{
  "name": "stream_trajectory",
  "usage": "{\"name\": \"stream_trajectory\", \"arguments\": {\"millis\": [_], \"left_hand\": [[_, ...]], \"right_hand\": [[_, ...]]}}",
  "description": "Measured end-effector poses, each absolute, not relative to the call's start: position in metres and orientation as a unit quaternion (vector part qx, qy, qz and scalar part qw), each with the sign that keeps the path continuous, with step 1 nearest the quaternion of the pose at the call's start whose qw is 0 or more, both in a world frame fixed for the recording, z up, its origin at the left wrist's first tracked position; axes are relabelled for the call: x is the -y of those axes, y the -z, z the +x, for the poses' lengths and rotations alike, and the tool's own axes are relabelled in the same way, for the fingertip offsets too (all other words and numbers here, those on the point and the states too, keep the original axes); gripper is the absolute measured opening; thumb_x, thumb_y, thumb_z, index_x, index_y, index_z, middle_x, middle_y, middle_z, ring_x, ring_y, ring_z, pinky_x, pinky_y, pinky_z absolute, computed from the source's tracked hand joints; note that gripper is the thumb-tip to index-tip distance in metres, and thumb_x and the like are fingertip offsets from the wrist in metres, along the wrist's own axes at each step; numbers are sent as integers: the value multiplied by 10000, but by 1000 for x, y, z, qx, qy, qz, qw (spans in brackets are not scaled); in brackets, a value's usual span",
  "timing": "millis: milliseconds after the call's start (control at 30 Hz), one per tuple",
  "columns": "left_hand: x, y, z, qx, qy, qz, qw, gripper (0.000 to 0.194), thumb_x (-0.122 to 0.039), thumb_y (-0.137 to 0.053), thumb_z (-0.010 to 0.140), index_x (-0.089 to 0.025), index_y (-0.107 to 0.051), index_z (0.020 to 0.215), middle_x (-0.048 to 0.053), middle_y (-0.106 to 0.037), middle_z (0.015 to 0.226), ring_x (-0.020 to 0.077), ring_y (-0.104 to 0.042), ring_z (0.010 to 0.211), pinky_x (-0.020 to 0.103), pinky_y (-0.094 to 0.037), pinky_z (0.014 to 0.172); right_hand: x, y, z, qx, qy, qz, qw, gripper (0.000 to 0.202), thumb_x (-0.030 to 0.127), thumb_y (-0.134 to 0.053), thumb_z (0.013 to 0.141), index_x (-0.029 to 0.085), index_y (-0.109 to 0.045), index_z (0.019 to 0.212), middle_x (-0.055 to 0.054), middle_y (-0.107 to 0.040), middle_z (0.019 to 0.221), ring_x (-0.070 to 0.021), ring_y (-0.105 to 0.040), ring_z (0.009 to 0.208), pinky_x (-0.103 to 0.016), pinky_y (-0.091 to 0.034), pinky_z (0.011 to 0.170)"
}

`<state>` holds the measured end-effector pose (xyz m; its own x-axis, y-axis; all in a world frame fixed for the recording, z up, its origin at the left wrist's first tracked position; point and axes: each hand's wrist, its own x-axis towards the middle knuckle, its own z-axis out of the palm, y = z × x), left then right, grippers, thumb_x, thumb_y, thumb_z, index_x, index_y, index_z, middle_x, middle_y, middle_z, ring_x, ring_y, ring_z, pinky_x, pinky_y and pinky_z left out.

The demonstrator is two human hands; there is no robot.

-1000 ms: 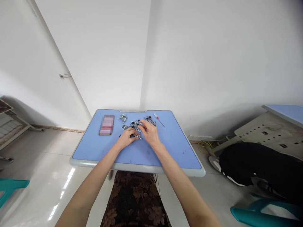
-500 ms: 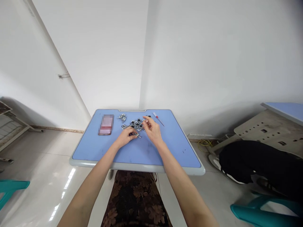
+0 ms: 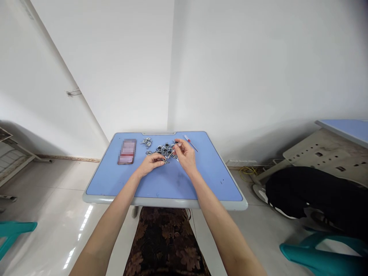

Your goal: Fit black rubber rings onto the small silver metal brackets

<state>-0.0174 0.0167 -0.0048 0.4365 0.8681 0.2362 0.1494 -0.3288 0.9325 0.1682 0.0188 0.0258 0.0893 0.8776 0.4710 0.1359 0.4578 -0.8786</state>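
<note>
On the blue tabletop point(image 3: 163, 184), a pile of small metal parts with black round pieces point(image 3: 167, 147) lies between and beyond my hands. My left hand point(image 3: 151, 162) is at the pile's near left edge, thumb and fingers pinched on a small metal part point(image 3: 166, 161). My right hand point(image 3: 186, 154) is over the pile's right side, its fingers curled closed around a small, thin metal piece point(image 3: 171, 154). Its exact kind is too small to tell. A smaller group of metal parts point(image 3: 147, 142) lies apart at the back left.
A phone point(image 3: 127, 151) with a blurred screen lies at left. A thin tool with a red band point(image 3: 189, 141) rests at back right. White walls stand behind the table. Teal stools point(image 3: 322, 253) flank it, and a person's dark-clothed leg point(image 3: 304, 191) is at right.
My left hand has shifted slightly and its metal part now sits nearer the pile. My right fingers have come down a little, with a thin metal piece now showing at their tips. The view has shifted slightly.
</note>
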Motion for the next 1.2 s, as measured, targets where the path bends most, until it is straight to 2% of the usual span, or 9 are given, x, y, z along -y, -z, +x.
{"name": "stream_trajectory", "arguments": {"millis": [533, 700, 867, 1100, 1200], "left_hand": [[-15, 3, -17, -335, -385, 715, 478, 325, -416, -686, 760, -147, -682, 942, 72, -605, 982, 167, -557, 868, 282, -439, 779], [-13, 3, -16, -352, -368, 747, 427, 251, -352, -686, 770, -157, -688, 927, 70, -613, 977, 163, -566, 840, 285, -452, 759], [-10, 3, -12, -370, -346, 797, 329, 162, -241, -709, 747, -165, -694, 890, 63, -621, 974, 177, -577, 884, 314, -462, 817], [-7, 1, -11, -386, -323, 813, 294, 226, -184, -703, 740, -179, -694, 965, 70, -601, 1053, 183, -589, 913, 335, -483, 842], [-7, 1, -12, -377, -321, 816, 297, 310, -168, -716, 722, -187, -671, 1028, 65, -598, 1064, 178, -589, 908, 335, -486, 841]], "right_hand": [[-17, -27, 168, 588, -323, -410, 618, 281, 326, -567, 813, 191, -598, 1058, -14, -600, 778, -142, -593, 641, -305, -556, 621], [-17, -26, 169, 593, -329, -406, 613, 276, 343, -564, 820, 200, -597, 1055, -7, -581, 764, -147, -595, 668, -297, -559, 617], [-17, -25, 169, 632, -281, -419, 589, 250, 316, -540, 833, 191, -598, 1041, 0, -569, 736, -137, -582, 636, -281, -535, 614], [-14, -29, 168, 665, -229, -432, 565, 225, 263, -514, 825, 185, -607, 1014, -11, -589, 720, -146, -574, 619, -285, -515, 612], [-14, -29, 168, 673, -222, -433, 557, 221, 250, -513, 826, 195, -606, 1018, -6, -589, 708, -146, -570, 606, -283, -507, 597]]}}
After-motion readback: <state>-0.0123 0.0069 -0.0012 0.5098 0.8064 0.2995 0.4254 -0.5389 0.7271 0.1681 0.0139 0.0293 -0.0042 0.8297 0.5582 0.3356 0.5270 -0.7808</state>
